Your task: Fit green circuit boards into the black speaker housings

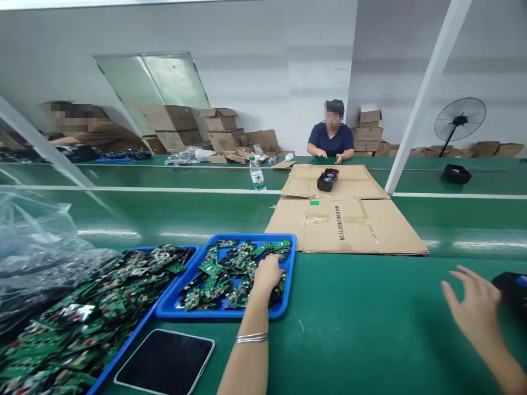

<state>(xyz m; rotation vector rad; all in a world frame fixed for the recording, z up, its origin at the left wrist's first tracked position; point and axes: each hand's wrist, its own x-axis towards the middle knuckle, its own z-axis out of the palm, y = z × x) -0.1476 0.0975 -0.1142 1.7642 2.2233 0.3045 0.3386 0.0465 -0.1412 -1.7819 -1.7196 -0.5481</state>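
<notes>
My left hand [268,272], with a silver bangle at the wrist, reaches into a blue tray [222,314] of loose green circuit boards [212,267]. Its fingers are bent and closed on a circuit board among the others at the tray's right side; the fingertips are partly hidden. On the right, my right hand [473,299] is held over the green table with fingers spread, holding nothing. Close beside it, a black housing [513,291] with something blue in it is cut off by the picture's right edge.
A second blue tray [144,323] heaped with circuit boards, a tablet-like device [167,362] and clear plastic bags [37,241] lie left. Ahead, flattened cardboard [321,225] carries another black housing [328,180]; a bottle [257,175] stands nearby. A person [331,137] sits opposite.
</notes>
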